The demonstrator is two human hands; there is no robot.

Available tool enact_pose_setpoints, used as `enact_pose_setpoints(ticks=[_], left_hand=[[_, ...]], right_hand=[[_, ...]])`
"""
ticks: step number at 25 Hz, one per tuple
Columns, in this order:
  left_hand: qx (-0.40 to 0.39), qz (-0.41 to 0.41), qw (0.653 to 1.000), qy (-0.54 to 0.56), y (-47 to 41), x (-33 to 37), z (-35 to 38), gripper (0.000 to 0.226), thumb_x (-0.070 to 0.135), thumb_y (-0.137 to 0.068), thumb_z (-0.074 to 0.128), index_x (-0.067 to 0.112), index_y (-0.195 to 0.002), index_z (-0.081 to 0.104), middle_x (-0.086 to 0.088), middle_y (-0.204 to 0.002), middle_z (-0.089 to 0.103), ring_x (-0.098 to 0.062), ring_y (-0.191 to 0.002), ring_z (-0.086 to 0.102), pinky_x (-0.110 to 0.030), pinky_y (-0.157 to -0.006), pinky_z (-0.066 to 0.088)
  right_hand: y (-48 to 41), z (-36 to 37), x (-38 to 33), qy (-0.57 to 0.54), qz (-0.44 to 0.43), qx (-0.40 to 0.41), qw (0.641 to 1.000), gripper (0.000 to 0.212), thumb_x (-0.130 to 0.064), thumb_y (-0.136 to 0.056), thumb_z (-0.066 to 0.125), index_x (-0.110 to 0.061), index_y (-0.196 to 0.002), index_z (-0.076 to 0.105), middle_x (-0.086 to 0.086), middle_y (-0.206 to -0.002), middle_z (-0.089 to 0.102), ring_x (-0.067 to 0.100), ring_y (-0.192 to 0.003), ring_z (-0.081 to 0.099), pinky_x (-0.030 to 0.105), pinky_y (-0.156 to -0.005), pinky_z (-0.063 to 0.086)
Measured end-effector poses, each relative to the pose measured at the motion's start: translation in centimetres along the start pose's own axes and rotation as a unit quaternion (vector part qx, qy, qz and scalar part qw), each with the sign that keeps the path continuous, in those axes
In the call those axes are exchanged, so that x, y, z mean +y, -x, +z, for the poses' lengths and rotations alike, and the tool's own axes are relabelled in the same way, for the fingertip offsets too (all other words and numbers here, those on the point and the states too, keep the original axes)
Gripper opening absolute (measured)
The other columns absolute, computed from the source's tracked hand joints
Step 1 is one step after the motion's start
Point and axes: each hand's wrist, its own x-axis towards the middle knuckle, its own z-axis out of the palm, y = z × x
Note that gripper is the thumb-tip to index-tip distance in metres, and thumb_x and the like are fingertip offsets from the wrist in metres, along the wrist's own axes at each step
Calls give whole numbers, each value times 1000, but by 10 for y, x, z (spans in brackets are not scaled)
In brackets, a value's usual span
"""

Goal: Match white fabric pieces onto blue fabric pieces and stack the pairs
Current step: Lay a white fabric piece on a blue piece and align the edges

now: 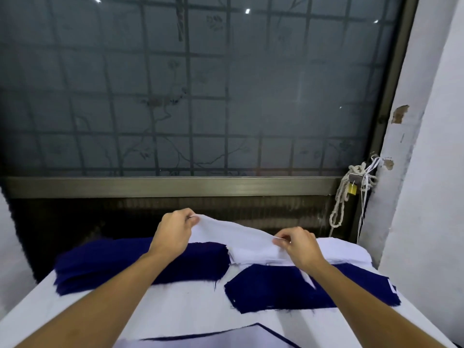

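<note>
- Nearest me, at the bottom edge, a white-on-blue pair lies flat. The blue shows as a thin border along its far and right sides.
- The pair rests on the white table cover, which runs under everything else.
- Past it on the right, a single blue piece lies flat with frayed edges, partly under my right forearm. A small white sliver sits on it; I cannot tell what it is.
- On the left, a blue pile lies across the cover, and my left forearm crosses over it.
- My left hand is raised above the far edge of the blue pile. Its thumb and curled fingers pinch one corner of a white piece.
- My right hand pinches the opposite corner the same way, fingers closed tight on the cloth.
- The white piece hangs between my two hands, lifted and sagging a little in the middle, its lower edge draping down toward the table.
- Just behind my right hand, a white pile sits at the table's far right corner.
- Beyond the table is a metal window frame, with a gridded window above it.
- At the frame's right end a rope hangs knotted, with a yellow padlock beside it, next to the white wall.
</note>
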Motion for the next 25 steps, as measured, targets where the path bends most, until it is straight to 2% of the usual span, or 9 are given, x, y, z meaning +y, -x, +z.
enact_pose_setpoints(ticks=[4, 6, 8, 11, 14, 16, 20, 23, 25], left_hand=[[18, -53, 998, 0, 29, -30, -37, 29, 26, -106, 49, 21, -79, 61, -1, -69, 63, -17, -64, 61, -34, -59, 46], [23, -88, 996, -7, 47, -47, -55, 32, 25, -107, 44, 15, -82, 61, -5, -74, 64, -22, -70, 63, -37, -64, 49], [34, -123, 992, 5, 68, -63, -68, 35, 22, -104, 44, 7, -75, 57, -8, -68, 59, -28, -67, 58, -38, -62, 45], [67, -152, 985, 44, 104, -88, -80, 36, 25, -98, 57, 3, -69, 59, -10, -59, 53, -23, -60, 49, -34, -58, 37], [87, -174, 977, 90, 142, -109, -83, 30, 36, -93, 70, 14, -74, 70, -4, -64, 66, -21, -64, 62, -34, -63, 50], [87, -189, 973, 103, 164, -123, -80, 29, 40, -91, 73, 17, -74, 70, -1, -65, 67, -21, -68, 64, -36, -65, 51], [75, -230, 968, 68, 196, -148, -61, 34, 40, -90, 73, 15, -69, 64, 1, -62, 64, -19, -62, 59, -31, -60, 45], [48, -263, 963, 30, 219, -162, -47, 32, 45, -93, 68, 20, -74, 64, 2, -71, 68, -18, -68, 63, -32, -65, 51], [43, -266, 963, -5, 233, -168, -40, 30, 49, -93, 65, 24, -77, 62, 5, -76, 68, -17, -71, 63, -32, -65, 52]], right_hand=[[29, -3, -9, -26, 28, -18, 999, 11, -30, -96, 67, -25, -101, 75, -11, -92, 70, 9, -82, 64, 24, -81, 55], [46, -4, -13, -55, 58, -29, 996, 10, -29, -97, 64, -21, -95, 69, -5, -89, 68, 12, -81, 64, 23, -74, 53], [65, -4, -16, -119, 87, -56, 987, 21, -28, -97, 64, -12, -84, 66, 2, -80, 67, 15, -76, 65, 25, -66, 50], [99, -3, -19, -206, 89, -97, 970, 28, -31, -96, 65, -12, -77, 71, 1, -72, 70, 13, -70, 67, 24, -61, 49], [131, 8, -21, -279, 82, -99, 952, 36, -34, -94, 69, -9, -68, 67, 2, -68, 67, 13, -66, 63, 25, -64, 47], [145, 21, -17, -273, 91, -79, 954, 42, -36, -92, 70, -8, -63, 59, -1, -59, 56, 13, -61, 54, 27, -63, 43], [167, 50, -1, -216, 122, -49, 968, 44, -39, -91, 71, -11, -64, 50, -1, -59, 45, 16, -61, 46, 32, -61, 34], [184, 64, 8, -116, 113, -28, 986, 40, -39, -91, 68, -16, -63, 51, -1, -59, 50, 15, -60, 50, 32, -60, 39], [193, 69, 12, -68, 92, -4, 993, 37, -37, -90, 67, -21, -61, 51, -4, -62, 53, 11, -67, 50, 32, -64, 41]])
